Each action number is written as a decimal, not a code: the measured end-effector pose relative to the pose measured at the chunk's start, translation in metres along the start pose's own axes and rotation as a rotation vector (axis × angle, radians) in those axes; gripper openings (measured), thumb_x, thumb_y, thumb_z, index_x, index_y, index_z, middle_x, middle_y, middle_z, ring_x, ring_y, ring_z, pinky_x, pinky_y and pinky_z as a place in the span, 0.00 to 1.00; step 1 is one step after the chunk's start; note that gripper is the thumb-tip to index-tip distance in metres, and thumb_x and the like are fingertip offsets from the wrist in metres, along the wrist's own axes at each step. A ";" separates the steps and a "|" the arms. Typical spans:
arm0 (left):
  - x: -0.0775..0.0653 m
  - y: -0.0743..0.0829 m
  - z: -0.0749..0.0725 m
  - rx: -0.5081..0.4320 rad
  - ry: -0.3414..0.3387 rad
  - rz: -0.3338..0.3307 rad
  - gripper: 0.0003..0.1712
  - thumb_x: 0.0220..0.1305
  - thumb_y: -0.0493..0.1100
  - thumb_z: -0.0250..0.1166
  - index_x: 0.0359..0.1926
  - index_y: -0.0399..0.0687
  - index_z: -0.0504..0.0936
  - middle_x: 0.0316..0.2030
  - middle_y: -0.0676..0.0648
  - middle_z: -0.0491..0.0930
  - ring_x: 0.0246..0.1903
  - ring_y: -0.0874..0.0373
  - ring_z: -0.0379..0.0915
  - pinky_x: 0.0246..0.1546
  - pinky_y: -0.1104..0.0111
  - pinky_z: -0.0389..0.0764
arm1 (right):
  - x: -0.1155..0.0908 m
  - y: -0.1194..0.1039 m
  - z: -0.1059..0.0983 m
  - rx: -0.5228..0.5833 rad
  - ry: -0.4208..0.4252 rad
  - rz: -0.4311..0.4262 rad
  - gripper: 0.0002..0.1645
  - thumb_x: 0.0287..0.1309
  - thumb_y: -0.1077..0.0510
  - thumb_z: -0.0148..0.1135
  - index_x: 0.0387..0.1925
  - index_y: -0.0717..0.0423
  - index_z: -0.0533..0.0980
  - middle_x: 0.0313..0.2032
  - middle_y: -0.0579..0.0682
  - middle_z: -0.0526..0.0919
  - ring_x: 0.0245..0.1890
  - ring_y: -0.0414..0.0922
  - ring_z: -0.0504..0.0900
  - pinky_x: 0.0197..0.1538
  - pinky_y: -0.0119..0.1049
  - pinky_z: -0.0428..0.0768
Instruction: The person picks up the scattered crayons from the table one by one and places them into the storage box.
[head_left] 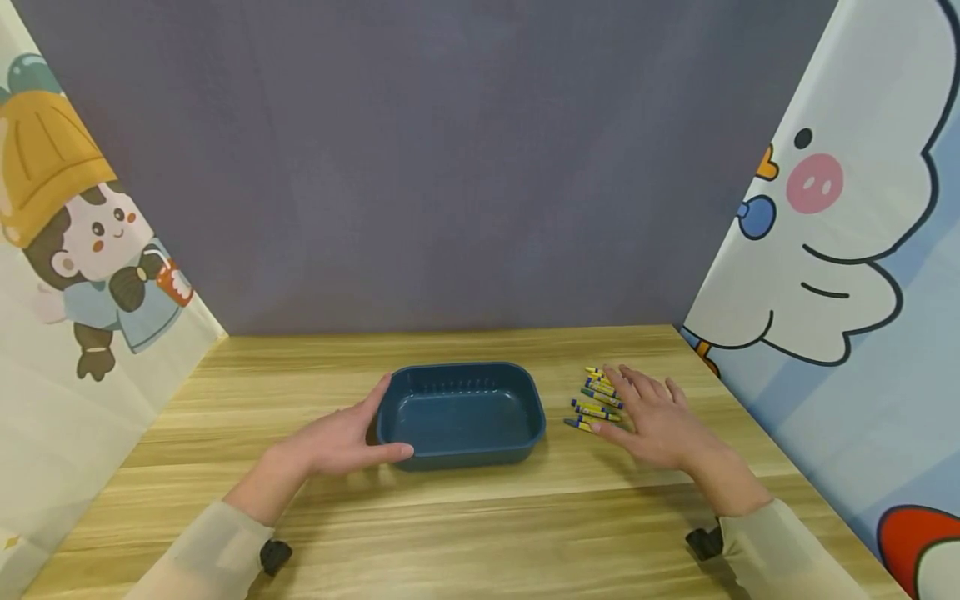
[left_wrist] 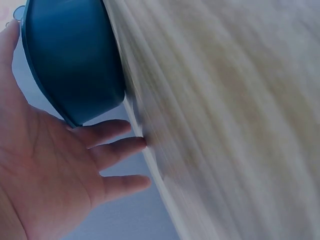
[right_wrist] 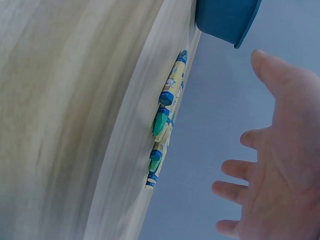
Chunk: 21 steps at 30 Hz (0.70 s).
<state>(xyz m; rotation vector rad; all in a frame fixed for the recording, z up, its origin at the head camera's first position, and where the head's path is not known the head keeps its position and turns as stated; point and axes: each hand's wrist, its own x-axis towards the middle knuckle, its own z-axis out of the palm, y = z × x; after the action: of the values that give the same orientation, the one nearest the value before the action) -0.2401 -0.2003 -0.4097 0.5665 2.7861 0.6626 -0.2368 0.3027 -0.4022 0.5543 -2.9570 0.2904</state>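
A dark blue rectangular plastic basin [head_left: 468,457] with nothing in it sits on the wooden table. My left hand [head_left: 337,439] spreads along its left end, thumb over the near rim and index finger at the far left corner. In the left wrist view, the other fingers of that hand [left_wrist: 55,160] extend loosely beside the basin wall [left_wrist: 75,60]. Several yellow-wrapped crayons [head_left: 597,411] with blue and green tips lie to the right of the basin. Over them hovers my right hand [head_left: 663,429], fingers spread; the right wrist view shows it apart from the crayons [right_wrist: 172,80].
The wood-grain table [head_left: 465,533] reaches back to a grey-purple backdrop [head_left: 465,167]. Printed cartoon panels stand on both sides, with a child figure [head_left: 105,225] at left and a white bird [head_left: 840,217] at right. Dark wrist-camera pieces [head_left: 275,557] sit under the sleeves.
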 end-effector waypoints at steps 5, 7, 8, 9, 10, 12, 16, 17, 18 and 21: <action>0.001 0.000 0.000 0.003 0.015 -0.004 0.75 0.66 0.84 0.62 0.91 0.52 0.29 0.76 0.25 0.71 0.66 0.34 0.82 0.67 0.40 0.79 | -0.001 0.005 -0.002 0.002 0.006 0.006 0.55 0.77 0.30 0.60 0.89 0.52 0.51 0.83 0.70 0.60 0.79 0.76 0.62 0.74 0.83 0.50; 0.001 0.001 0.000 -0.001 0.013 -0.003 0.75 0.67 0.83 0.63 0.91 0.52 0.29 0.74 0.25 0.73 0.64 0.36 0.83 0.65 0.41 0.81 | 0.000 0.006 -0.003 0.000 0.006 0.010 0.55 0.77 0.30 0.60 0.89 0.52 0.51 0.83 0.70 0.60 0.78 0.76 0.62 0.74 0.83 0.50; 0.001 0.001 0.000 -0.006 0.008 -0.003 0.75 0.67 0.82 0.63 0.90 0.53 0.29 0.74 0.25 0.74 0.62 0.38 0.84 0.64 0.42 0.81 | 0.000 0.007 -0.003 0.000 0.007 0.013 0.55 0.77 0.31 0.60 0.89 0.53 0.51 0.82 0.70 0.60 0.78 0.77 0.62 0.74 0.83 0.50; 0.001 0.001 -0.001 -0.010 0.004 -0.003 0.75 0.67 0.82 0.63 0.90 0.53 0.28 0.72 0.26 0.75 0.61 0.39 0.85 0.63 0.43 0.82 | 0.001 0.008 -0.004 0.004 0.007 0.017 0.55 0.77 0.31 0.60 0.89 0.53 0.51 0.82 0.70 0.60 0.78 0.77 0.62 0.74 0.83 0.50; 0.001 0.001 -0.001 -0.014 0.000 0.001 0.75 0.68 0.81 0.64 0.90 0.52 0.28 0.72 0.26 0.76 0.60 0.41 0.85 0.63 0.44 0.82 | 0.001 0.009 -0.005 0.005 0.007 0.023 0.55 0.77 0.31 0.60 0.89 0.53 0.52 0.82 0.70 0.60 0.78 0.76 0.62 0.74 0.83 0.51; 0.001 0.001 -0.001 -0.026 -0.010 -0.001 0.75 0.68 0.80 0.65 0.90 0.53 0.27 0.70 0.28 0.79 0.59 0.44 0.86 0.62 0.45 0.83 | 0.003 0.014 -0.005 0.011 0.009 0.032 0.54 0.78 0.31 0.60 0.88 0.55 0.53 0.82 0.70 0.61 0.78 0.76 0.62 0.74 0.83 0.52; 0.002 0.002 0.000 -0.051 -0.029 -0.006 0.75 0.68 0.79 0.65 0.90 0.53 0.26 0.68 0.29 0.81 0.61 0.45 0.85 0.66 0.44 0.81 | 0.010 0.034 -0.002 0.038 0.013 0.053 0.52 0.80 0.32 0.58 0.87 0.59 0.56 0.80 0.73 0.64 0.77 0.76 0.65 0.72 0.82 0.60; 0.002 0.002 0.000 -0.056 -0.034 -0.009 0.75 0.68 0.79 0.65 0.90 0.54 0.25 0.68 0.29 0.81 0.62 0.44 0.84 0.67 0.44 0.80 | 0.012 0.040 -0.001 0.055 0.012 0.060 0.51 0.80 0.33 0.57 0.86 0.60 0.58 0.78 0.74 0.65 0.76 0.77 0.67 0.71 0.81 0.64; 0.002 0.002 0.000 -0.061 -0.036 -0.010 0.75 0.68 0.79 0.66 0.90 0.53 0.25 0.69 0.28 0.80 0.63 0.43 0.84 0.68 0.43 0.79 | 0.014 0.047 0.000 0.082 0.011 0.068 0.49 0.81 0.35 0.57 0.85 0.62 0.60 0.77 0.75 0.66 0.74 0.77 0.69 0.69 0.80 0.68; 0.002 0.001 0.002 -0.072 -0.044 -0.016 0.76 0.68 0.79 0.66 0.90 0.53 0.25 0.70 0.27 0.78 0.65 0.41 0.83 0.69 0.42 0.78 | 0.021 0.067 0.004 0.190 0.008 0.085 0.40 0.83 0.43 0.58 0.79 0.67 0.67 0.73 0.78 0.71 0.66 0.77 0.77 0.63 0.74 0.78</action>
<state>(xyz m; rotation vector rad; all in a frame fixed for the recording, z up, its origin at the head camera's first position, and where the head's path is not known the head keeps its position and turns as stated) -0.2411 -0.1978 -0.4107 0.5378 2.7114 0.7348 -0.2814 0.3555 -0.4141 0.4471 -2.9687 0.5849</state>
